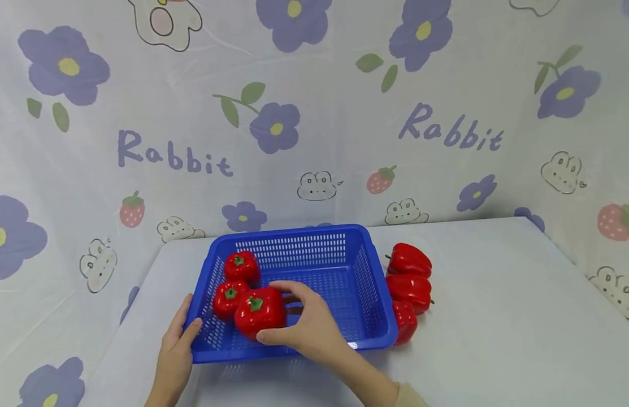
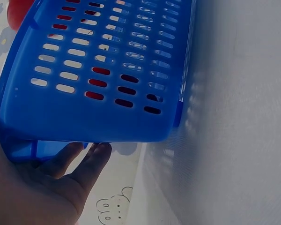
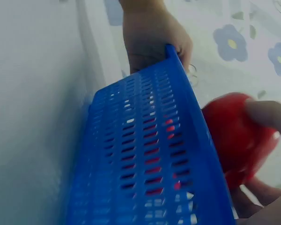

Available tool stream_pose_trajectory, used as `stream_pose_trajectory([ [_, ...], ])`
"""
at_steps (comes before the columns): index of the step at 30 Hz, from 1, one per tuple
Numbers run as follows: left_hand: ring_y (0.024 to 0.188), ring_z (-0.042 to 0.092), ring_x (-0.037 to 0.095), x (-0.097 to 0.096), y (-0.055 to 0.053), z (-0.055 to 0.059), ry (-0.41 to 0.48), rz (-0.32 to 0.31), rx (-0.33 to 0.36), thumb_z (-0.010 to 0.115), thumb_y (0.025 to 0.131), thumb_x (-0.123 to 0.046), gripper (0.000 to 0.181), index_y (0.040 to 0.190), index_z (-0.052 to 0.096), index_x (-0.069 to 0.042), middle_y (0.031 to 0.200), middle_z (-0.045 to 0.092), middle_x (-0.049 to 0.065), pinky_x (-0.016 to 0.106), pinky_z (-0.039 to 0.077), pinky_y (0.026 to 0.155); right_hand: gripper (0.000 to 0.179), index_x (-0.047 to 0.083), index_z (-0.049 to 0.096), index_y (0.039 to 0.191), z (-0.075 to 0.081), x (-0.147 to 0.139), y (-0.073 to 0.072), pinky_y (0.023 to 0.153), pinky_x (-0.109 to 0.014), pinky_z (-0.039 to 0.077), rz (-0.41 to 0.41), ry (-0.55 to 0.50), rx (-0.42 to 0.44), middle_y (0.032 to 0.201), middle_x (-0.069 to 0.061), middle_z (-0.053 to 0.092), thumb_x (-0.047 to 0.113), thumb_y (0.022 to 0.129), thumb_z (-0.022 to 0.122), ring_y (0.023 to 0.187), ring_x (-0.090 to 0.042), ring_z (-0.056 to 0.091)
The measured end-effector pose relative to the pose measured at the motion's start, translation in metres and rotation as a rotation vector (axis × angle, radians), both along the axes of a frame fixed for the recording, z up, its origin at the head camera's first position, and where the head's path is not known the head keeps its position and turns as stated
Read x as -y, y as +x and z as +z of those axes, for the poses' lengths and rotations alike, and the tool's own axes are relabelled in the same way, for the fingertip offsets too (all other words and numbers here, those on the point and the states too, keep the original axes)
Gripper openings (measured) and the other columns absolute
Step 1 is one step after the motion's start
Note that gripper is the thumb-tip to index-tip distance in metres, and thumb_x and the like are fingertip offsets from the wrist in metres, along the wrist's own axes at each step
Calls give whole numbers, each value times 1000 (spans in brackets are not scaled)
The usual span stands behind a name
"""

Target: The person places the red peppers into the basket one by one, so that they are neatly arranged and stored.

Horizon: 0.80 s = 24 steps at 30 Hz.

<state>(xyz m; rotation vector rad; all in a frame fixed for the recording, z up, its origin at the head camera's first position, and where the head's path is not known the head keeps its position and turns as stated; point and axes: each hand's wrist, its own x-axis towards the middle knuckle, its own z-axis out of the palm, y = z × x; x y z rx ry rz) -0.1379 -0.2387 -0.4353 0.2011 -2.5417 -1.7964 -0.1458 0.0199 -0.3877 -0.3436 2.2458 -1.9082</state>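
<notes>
A blue plastic basket (image 1: 289, 232) with slotted walls stands on the white table. My left hand (image 1: 174, 353) grips its left end, with the thumb on the rim; in the left wrist view the fingers (image 2: 91, 168) reach along the outside of the basket. My right hand (image 1: 316, 328) holds a red bell pepper (image 1: 261, 314) with a green stem between thumb and fingers, over the left part of the basket. In the right wrist view this pepper (image 3: 234, 136) shows above the rim. Two more red bell peppers, one behind (image 1: 241, 268) and one nearer (image 1: 230, 299), lie inside along the left wall.
Outside the basket's right wall, three red bell peppers lie on the table: a far one (image 1: 410, 260), a middle one (image 1: 411, 291) and a near one (image 1: 404, 322), partly hidden by the rim. A patterned cloth (image 1: 334, 141) hangs behind the table.
</notes>
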Motion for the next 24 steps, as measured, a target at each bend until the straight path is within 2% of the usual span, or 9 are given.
stream_pose_trajectory([
  [3, 147, 10, 35, -2, 1, 1, -16, 15, 11, 36, 107, -23, 60, 159, 9, -10, 163, 10, 11, 56, 17, 113, 70, 18, 61, 129, -2, 14, -6, 76, -40, 58, 24, 35, -18, 119, -1, 60, 17, 66, 91, 106, -27, 58],
  [7, 147, 11, 35, -3, 1, 0, -32, 32, 32, 36, 107, -28, 61, 159, 8, -14, 163, 10, 8, 56, 18, 112, 69, 12, 62, 127, -5, 28, -13, 75, -40, 58, 43, 60, 10, 113, -1, 62, 13, 64, 91, 102, -25, 61],
  [15, 146, 12, 37, -4, 1, 0, -12, 25, 47, 36, 107, -31, 62, 159, 6, -18, 163, 9, 8, 55, 20, 111, 67, 11, 63, 124, -8, 42, -20, 77, -38, 58, 93, 140, 60, 108, 1, 62, 15, 64, 92, 98, -21, 61],
  [24, 147, 10, 35, -4, 1, 0, 5, 27, 40, 36, 107, -28, 61, 159, 7, -16, 163, 9, 8, 55, 19, 112, 61, 10, 63, 123, -11, 42, -25, 80, -44, 57, 117, 113, 161, 110, -3, 62, 21, 70, 90, 103, -25, 58],
])
